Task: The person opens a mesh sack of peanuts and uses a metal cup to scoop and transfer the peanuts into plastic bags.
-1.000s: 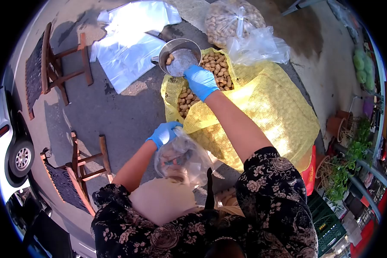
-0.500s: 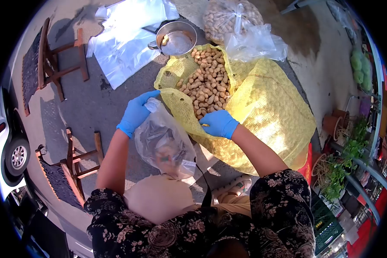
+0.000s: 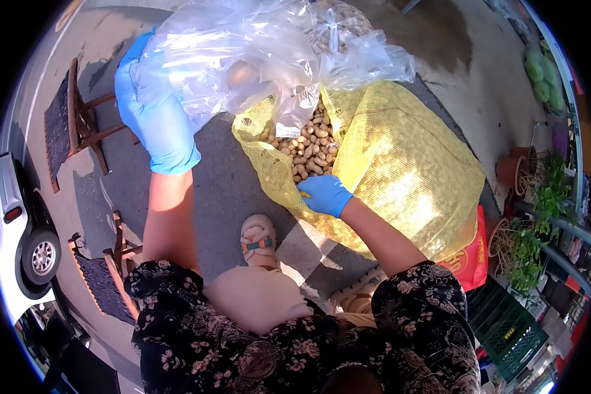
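Note:
My left hand (image 3: 156, 115), in a blue glove, is raised at the upper left and closed on a clear plastic bag (image 3: 240, 56). The bag spreads out to the right, hiding the metal pan and part of the peanuts. Below its hanging end, with a small white label, lie unshelled peanuts (image 3: 314, 148) in the mouth of a yellow mesh sack (image 3: 407, 171). My right hand (image 3: 326, 195), also gloved, grips the near rim of this sack beside the peanuts.
A tied clear bag of peanuts (image 3: 338, 29) stands behind the sack. Folding chairs (image 3: 79, 128) are at the left, near a parked white car (image 3: 20, 230). Potted plants (image 3: 532, 253), a dark green crate (image 3: 509, 328) and a red bag (image 3: 469, 259) line the right.
My left hand has swung up and left, lifting the plastic bag from near my lap to above the sack's mouth. My right hand keeps its grip on the sack rim.

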Demonstrator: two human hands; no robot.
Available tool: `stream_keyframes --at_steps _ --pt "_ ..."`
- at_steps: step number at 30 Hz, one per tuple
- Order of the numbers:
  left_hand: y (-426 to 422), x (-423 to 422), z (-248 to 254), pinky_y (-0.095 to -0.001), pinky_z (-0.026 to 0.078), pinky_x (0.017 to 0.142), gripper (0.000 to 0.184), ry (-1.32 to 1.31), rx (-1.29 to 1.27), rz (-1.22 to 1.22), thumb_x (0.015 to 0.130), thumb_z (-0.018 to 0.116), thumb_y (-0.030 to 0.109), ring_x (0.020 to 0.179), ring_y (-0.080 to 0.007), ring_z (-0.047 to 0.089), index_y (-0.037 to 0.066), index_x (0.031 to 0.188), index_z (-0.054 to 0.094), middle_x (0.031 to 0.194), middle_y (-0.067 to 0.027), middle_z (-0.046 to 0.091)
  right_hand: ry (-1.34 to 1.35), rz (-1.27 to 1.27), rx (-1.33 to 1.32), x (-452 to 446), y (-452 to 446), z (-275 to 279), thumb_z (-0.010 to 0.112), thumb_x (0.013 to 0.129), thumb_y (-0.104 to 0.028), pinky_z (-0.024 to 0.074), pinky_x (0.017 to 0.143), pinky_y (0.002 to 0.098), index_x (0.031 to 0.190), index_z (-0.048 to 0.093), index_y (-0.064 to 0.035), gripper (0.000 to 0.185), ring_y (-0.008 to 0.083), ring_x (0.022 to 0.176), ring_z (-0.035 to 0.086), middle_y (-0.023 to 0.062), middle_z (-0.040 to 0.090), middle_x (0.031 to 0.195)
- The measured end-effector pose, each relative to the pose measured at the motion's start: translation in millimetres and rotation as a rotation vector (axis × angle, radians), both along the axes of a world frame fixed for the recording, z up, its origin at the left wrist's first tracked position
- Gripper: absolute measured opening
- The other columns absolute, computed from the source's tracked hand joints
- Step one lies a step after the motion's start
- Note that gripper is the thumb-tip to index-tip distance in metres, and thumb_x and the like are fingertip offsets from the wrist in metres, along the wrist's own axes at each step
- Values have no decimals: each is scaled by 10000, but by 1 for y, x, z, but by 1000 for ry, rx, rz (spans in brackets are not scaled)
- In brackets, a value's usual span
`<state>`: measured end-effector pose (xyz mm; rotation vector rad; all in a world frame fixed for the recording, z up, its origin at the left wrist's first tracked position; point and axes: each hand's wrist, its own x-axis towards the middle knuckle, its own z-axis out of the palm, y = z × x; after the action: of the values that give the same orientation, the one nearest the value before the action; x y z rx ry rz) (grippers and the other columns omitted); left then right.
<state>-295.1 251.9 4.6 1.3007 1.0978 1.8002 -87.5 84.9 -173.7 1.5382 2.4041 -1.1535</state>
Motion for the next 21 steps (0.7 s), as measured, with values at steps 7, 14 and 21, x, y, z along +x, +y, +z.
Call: stream_keyframes --at_steps 7,14,21 --pt "-72 24 -208 -204 446 566 89 -154 -717 -160 888 547 124 659 -75 533 39 911 559 798 -4 570 42 -22 44 1 -6 0 515 795 -239 490 656 436 801 634 -90 191 314 749 619 113 629 781" --pt "-98 47 -275 -256 482 662 224 -58 -698 -234 924 503 181 735 -117 573 2 1043 565 882 -43 600 -100 -63 -69 -4 12 25 484 823 -255 485 709 433 817 638 -64 245 328 773 614 148 634 822" --pt "-133 7 -312 -347 465 777 291 257 -891 3 878 547 174 866 -203 589 -17 1095 514 984 -143 613 -287 -299 -326 35 9 26 451 830 -250 478 801 430 911 625 -25 295 343 853 612 185 626 953"
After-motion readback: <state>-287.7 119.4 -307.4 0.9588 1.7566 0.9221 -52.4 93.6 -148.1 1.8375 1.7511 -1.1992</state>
